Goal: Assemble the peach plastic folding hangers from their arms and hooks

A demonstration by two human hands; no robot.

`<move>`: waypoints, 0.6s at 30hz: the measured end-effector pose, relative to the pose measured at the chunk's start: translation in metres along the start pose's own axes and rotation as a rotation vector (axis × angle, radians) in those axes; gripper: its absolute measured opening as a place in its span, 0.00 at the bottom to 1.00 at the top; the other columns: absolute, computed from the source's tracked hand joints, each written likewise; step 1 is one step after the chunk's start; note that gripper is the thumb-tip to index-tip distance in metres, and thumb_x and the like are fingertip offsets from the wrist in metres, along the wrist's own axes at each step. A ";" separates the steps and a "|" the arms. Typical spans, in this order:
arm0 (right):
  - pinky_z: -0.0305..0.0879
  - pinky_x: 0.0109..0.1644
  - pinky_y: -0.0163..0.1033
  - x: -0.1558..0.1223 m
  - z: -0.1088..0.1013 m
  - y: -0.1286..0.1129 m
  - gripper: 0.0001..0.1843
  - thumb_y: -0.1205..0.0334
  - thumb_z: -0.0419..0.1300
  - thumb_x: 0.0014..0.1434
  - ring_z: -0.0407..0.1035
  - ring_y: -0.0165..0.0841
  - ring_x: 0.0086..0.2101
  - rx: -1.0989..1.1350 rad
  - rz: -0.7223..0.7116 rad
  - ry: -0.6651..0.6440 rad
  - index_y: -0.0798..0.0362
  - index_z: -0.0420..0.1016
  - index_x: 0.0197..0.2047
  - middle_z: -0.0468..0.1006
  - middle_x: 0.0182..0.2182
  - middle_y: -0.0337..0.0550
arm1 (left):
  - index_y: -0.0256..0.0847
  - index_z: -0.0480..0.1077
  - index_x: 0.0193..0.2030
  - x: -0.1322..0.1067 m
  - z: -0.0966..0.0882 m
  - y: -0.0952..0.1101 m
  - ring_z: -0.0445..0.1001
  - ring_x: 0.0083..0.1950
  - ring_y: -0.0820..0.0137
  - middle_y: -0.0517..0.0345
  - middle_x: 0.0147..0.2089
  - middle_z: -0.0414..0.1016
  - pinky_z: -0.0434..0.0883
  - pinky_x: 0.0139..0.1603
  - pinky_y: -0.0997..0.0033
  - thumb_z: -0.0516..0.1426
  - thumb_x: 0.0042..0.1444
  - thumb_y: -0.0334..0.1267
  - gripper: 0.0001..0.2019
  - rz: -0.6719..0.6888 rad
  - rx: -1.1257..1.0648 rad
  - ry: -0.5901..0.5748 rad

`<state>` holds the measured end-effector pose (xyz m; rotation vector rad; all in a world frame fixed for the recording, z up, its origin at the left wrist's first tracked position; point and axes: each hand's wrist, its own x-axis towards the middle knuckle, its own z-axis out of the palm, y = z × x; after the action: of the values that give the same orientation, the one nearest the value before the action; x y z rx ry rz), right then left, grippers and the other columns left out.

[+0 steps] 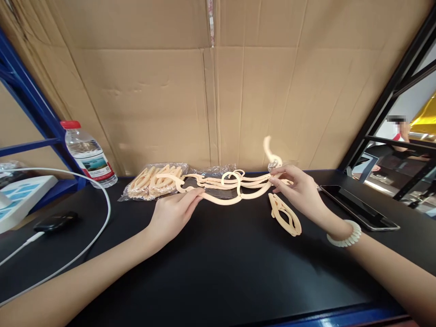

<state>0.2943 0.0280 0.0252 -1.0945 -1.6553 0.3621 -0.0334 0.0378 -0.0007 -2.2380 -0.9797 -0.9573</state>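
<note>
An unfolded, cream-coloured folding clothes hanger (223,200) spans the space between my hands, its hook at the middle. My left hand (173,215) is closed on its left arm, fingers pinched together. On the right arm, my right hand (296,186) pinches near the bend, where the tip rises upward. Behind it lie several opened hangers (218,184), partly hidden by the held one. A folded hanger (285,215) rests on the black table just below my right hand. Further left, a clear plastic bag of folded hangers (155,181) lies beyond my left hand.
A water bottle with a red cap (90,154) stands at the back left. Near it are a white power strip (23,200), a black mouse-like device (56,221) and a looping white cable (108,204). A phone (359,206) lies at right. Cardboard (163,100) walls the back.
</note>
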 end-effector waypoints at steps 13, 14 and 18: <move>0.67 0.28 0.27 -0.002 0.004 -0.002 0.14 0.62 0.73 0.47 0.63 0.22 0.26 0.883 0.572 -0.049 0.52 0.80 0.39 0.71 0.28 0.35 | 0.41 0.73 0.45 0.006 -0.004 0.000 0.79 0.27 0.70 0.59 0.34 0.83 0.73 0.32 0.74 0.51 0.65 0.40 0.11 -0.154 -0.056 0.003; 0.67 0.29 0.26 -0.003 0.006 -0.003 0.12 0.62 0.73 0.49 0.64 0.22 0.26 0.921 0.581 -0.078 0.52 0.80 0.38 0.71 0.27 0.35 | 0.41 0.73 0.45 0.006 -0.004 0.001 0.79 0.27 0.70 0.59 0.34 0.83 0.73 0.32 0.74 0.51 0.65 0.40 0.11 -0.169 -0.080 0.000; 0.72 0.37 0.31 -0.015 0.016 -0.014 0.12 0.60 0.70 0.53 0.72 0.26 0.32 0.938 0.660 -0.283 0.53 0.80 0.41 0.76 0.31 0.39 | 0.41 0.73 0.46 0.005 -0.005 0.008 0.80 0.29 0.70 0.60 0.34 0.82 0.74 0.33 0.74 0.53 0.64 0.39 0.10 -0.182 -0.177 0.000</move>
<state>0.2740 0.0127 0.0195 -0.8233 -1.0556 1.5932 -0.0268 0.0318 0.0053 -2.3217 -1.1551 -1.1642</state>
